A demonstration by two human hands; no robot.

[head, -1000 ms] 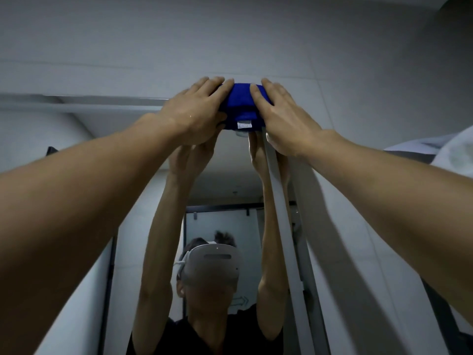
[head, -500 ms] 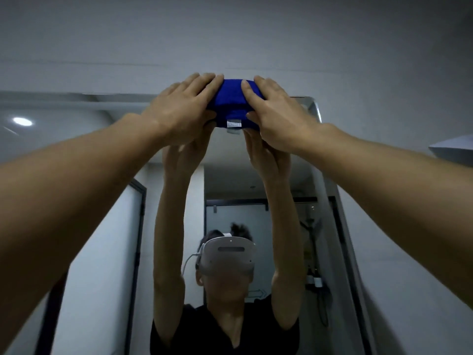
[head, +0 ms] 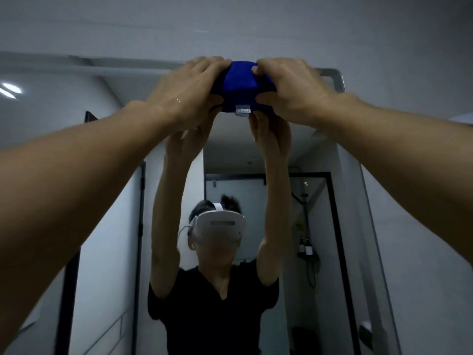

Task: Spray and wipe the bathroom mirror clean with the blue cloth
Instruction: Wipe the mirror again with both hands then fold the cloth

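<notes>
Bathroom mirror (head: 102, 226), blue cloth (head: 239, 88), tag unreadable (head: 242, 110)

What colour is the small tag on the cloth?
The tag on the blue cloth is white or pale grey, seen in the head view.

The blue cloth (head: 239, 92) is bunched into a thick wad, deep blue, with a small pale label (head: 243, 110) hanging at its lower edge. It is pressed flat against the bathroom mirror (head: 330, 160) at the mirror's top edge, a little left of its rounded upper right corner. The mirror stands upright on the wall, framed in grey metal.
</notes>
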